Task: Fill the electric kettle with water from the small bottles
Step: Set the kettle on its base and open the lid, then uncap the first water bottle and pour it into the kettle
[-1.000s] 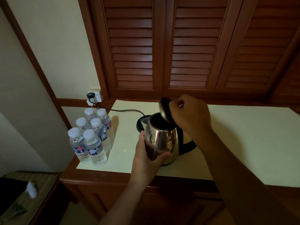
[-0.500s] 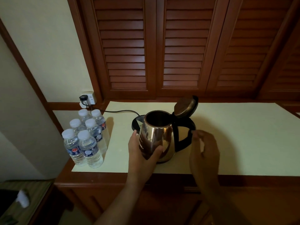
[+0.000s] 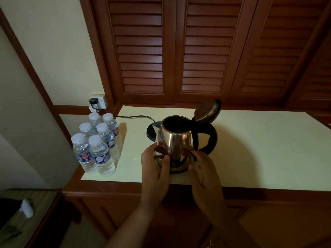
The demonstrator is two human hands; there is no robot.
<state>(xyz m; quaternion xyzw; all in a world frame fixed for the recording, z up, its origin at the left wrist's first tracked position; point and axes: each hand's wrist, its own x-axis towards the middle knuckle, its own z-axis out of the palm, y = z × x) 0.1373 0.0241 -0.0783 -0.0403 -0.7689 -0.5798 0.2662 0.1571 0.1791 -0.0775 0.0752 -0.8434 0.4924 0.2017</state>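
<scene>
Kettle (image 3: 174, 142): steel body, upright, centre of frame, near the front edge of the counter (image 3: 259, 149). Whether its foot rests on the surface or is held just clear cannot be told. Lid (image 3: 206, 111): hinged back and standing open at the upper right of the mouth; the interior shows dark and its contents cannot be made out. Handle (image 3: 210, 138): black, pointing right. Left grip (image 3: 155, 169): a bare hand closed round the kettle's lower left side, thumb laid across the front. Right grip (image 3: 204, 169): a bare hand cupping the lower right side, fingers curled against the body below the handle, thumb at the foot. Base (image 3: 151, 131): black, just behind and left of the kettle, partly hidden by it. Cord (image 3: 136, 116): runs from the base leftward to the socket (image 3: 98, 101) on the wall. Bottles (image 3: 96, 144): six, capped, upright, clustered at the counter's left end, left of centre in the frame, apart from the kettle and both grips. Louvred doors (image 3: 179, 51) fill the top of the frame.
</scene>
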